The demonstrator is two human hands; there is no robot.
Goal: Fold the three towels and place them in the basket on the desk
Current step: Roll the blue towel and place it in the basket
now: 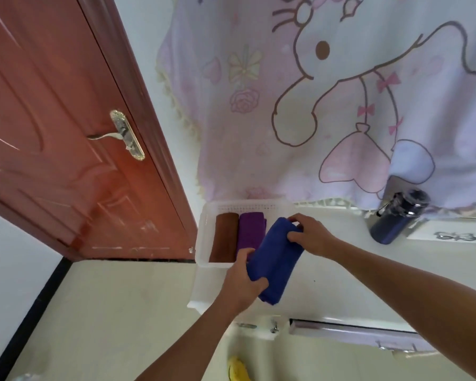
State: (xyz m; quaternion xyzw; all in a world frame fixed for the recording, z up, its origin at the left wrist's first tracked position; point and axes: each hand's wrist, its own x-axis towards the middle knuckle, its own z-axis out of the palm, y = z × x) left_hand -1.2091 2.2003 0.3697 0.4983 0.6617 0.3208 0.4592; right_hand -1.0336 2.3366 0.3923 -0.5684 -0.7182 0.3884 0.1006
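Note:
A white plastic basket [204, 229] stands at the left end of the white desk [341, 284]. A folded brown towel [224, 237] lies along its left side, and a folded purple towel [250, 229] lies beside it. I hold a folded blue towel [275, 259] at a slant above the basket's right part. My left hand [243, 281] grips its near end. My right hand [311, 233] grips its far end, fingers curled over the top edge. The basket's right side is hidden behind the blue towel.
A dark blue bottle [396, 218] stands at the back right of the desk, next to a white box [448, 235]. A cartoon-print cloth [327, 92] hangs behind. A red-brown door [66, 133] is at the left. A yellow object [238, 368] lies on the floor.

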